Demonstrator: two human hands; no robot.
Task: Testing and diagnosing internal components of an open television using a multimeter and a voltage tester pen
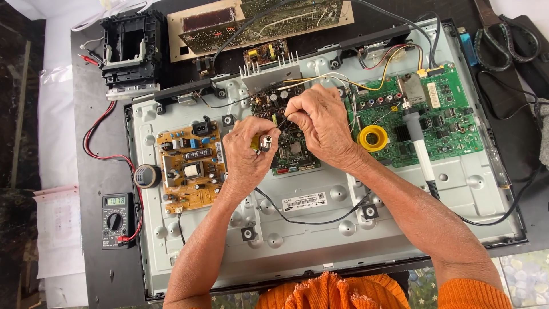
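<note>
— Two hands are over the middle of the opened television back [320,229], close together above the small dark circuit board [294,153]. What is each one gripping?

— The left hand [247,151] is closed on a small part with a yellow body and a shiny metal end [262,143], pinched between thumb and fingers. The right hand [320,123] has its fingers curled tight around a thin dark wire [284,123], just above that part.

— Are the hands touching?

— Nearly; the fingertips sit just beside each other, and I cannot tell whether they meet.

— What lies around them?

— To the left, a tan power board [189,166] sits on the metal panel. To the right, a green main board [440,120] carries a yellow roll of solder [373,138], and a soldering iron [420,149] with a pale handle lies across it, its black cord trailing down.

— And off the panel?

— A multimeter [116,219] rests on the dark surface [108,269] at the left, red leads looping from it, near a roll of tape [147,176]. A black plastic frame [130,48] and another long circuit board [263,23] lie at the top.
</note>
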